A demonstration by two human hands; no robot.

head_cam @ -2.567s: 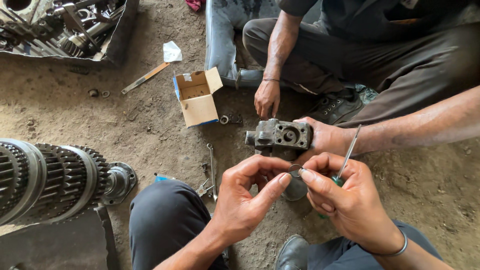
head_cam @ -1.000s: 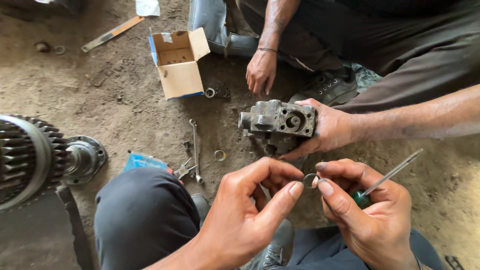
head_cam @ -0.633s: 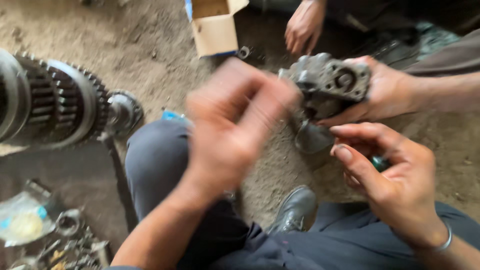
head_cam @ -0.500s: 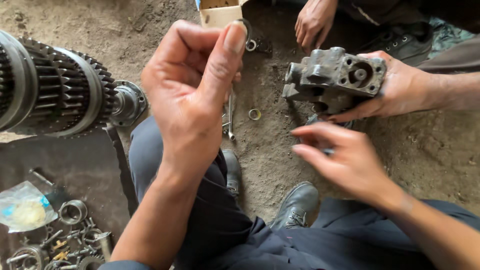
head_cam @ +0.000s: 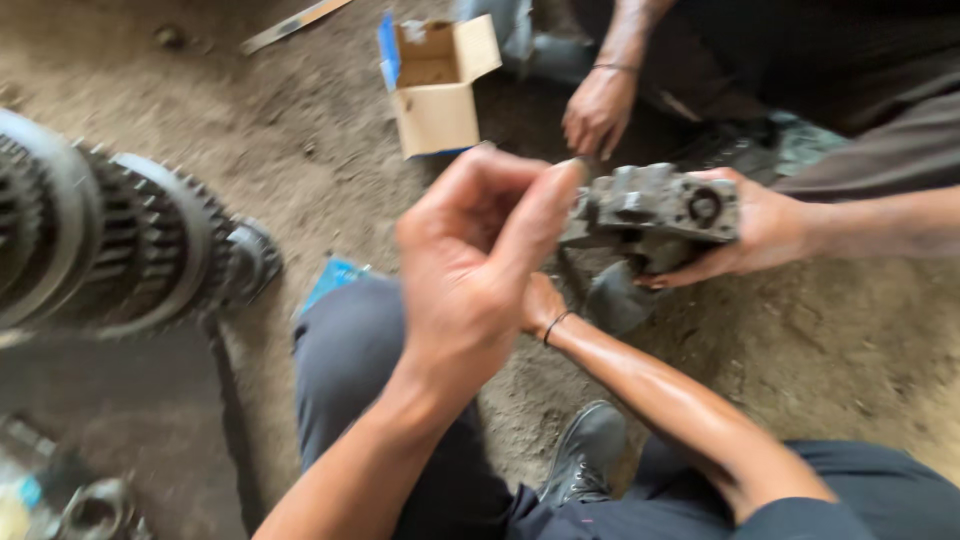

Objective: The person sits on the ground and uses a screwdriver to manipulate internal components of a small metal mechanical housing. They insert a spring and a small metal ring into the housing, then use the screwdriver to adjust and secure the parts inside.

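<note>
My left hand (head_cam: 468, 262) is raised mid-frame, thumb and fingers pinched together, fingertips close to a grey metal housing (head_cam: 655, 210). The blur hides whether anything sits in the pinch. My right hand (head_cam: 540, 300) reaches in beneath my left hand and is mostly hidden; only its heel and a thin wristband show. Another person's hand (head_cam: 765, 225) holds the housing from the right, above the dirt floor. That person's other hand (head_cam: 597, 108) hangs loosely further back.
A large toothed gear shaft (head_cam: 110, 245) lies at the left. An open cardboard box (head_cam: 435, 85) sits on the dirt at the top. A blue packet (head_cam: 335, 280) lies by my knee. My black shoe (head_cam: 590, 455) is below. Loose metal parts (head_cam: 95, 510) sit bottom left.
My left hand has moved right and down toward the housing. My right hand has slid under my left hand and out of sight. The view has shifted slightly.
</note>
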